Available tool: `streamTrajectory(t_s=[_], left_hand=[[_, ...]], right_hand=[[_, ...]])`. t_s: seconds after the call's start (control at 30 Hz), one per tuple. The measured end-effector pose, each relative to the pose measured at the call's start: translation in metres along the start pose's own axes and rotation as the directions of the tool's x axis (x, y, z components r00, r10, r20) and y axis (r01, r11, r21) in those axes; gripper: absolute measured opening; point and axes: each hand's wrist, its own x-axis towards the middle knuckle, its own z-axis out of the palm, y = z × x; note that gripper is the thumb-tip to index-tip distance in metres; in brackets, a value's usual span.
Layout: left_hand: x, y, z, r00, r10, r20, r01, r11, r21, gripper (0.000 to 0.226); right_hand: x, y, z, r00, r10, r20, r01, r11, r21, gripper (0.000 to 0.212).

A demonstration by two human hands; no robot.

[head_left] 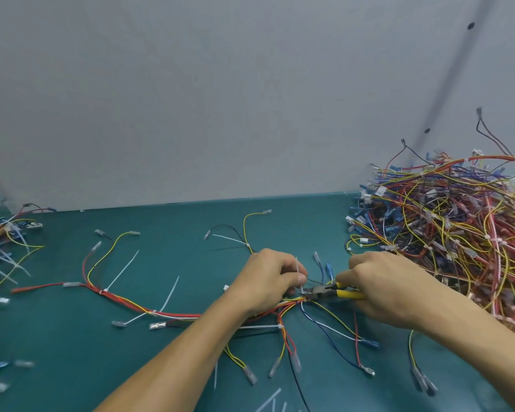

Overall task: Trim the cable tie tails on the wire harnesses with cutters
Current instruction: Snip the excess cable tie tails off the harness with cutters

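Left hand (268, 281) first: on my screen its thumb and forefinger pinch a white cable tie tail (297, 267), which stands nearly upright out of the grip, while the other fingers curl under toward the wires. Right hand (382, 288) wraps around the yellow handles of the cutters (329, 293). The dark head of the tool points left and sits at the foot of that tail, right where it leaves the bundle. I cannot tell from this angle whether the blades meet on the plastic.

The wire harness (173, 314) lies flat on the green table (72, 346). Its trunk of red, yellow and white wires runs from the far left, under the left wrist, to the spot between the hands. There, branches fan out toward the camera and end in blue and clear-sleeved terminals. Along the trunk I count two more ties with long white tails (122, 270) sticking up and away, and another on the branch beyond the left hand.

To the right, a tall heap of harnesses (446, 227) stands on the table by the grey wall (220, 99), just beside the right forearm. A smaller bundle (3, 239) with loose white ties lies at the left edge, well apart. A few loose white tie pieces (269, 401) lie at the near edge of the table.
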Motion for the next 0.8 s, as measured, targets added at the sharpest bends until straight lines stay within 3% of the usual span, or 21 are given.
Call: streamTrajectory(t_s=[0.47, 0.63, 0.8], left_hand=[[-0.002, 0.002, 0.002, 0.992, -0.071, -0.104, 0.061, 0.993, -0.098, 0.016], [-0.018, 0.013, -0.022, 0.960, -0.102, -0.259, -0.008, 0.920, -0.393, 0.020], [-0.058, 0.005, -0.044, 0.950, -0.162, -0.268, -0.030, 0.805, -0.593, 0.028]], right_hand=[[0.000, -0.004, 0.002, 1.000, 0.022, 0.015, -0.021, 0.998, -0.066, 0.020], [-0.007, -0.009, -0.007, 0.992, 0.109, -0.070, -0.112, 0.993, -0.033, 0.023], [-0.019, -0.030, -0.032, 0.972, 0.109, -0.208, -0.121, 0.992, -0.045, 0.018]])
